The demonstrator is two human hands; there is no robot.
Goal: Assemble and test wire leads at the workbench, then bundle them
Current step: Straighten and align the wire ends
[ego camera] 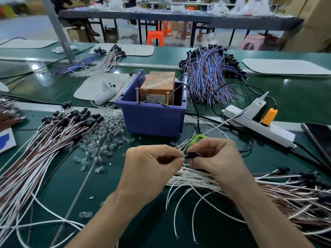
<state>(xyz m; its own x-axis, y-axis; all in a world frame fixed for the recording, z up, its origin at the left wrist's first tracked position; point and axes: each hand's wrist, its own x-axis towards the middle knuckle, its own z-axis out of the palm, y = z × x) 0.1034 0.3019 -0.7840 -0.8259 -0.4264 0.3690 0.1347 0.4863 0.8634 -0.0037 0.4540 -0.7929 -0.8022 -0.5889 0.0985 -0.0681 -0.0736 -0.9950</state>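
While both hands meet at the lower centre of the frame, the left hand [152, 163] and the right hand [215, 158] pinch one black socket [190, 155] with curled fingertips. Many white leads [268, 190] wait at lower right and clear bulbs [107, 138] lie loose at centre left. I judge assembly is mid-way, and I see no tied bundle.

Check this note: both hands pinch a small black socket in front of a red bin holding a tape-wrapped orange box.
Wrong on colour: the head view shows the bin is blue, not red. The rest holds: left hand and right hand pinch the small black socket in front of it, and the tape-wrapped orange box stands inside.
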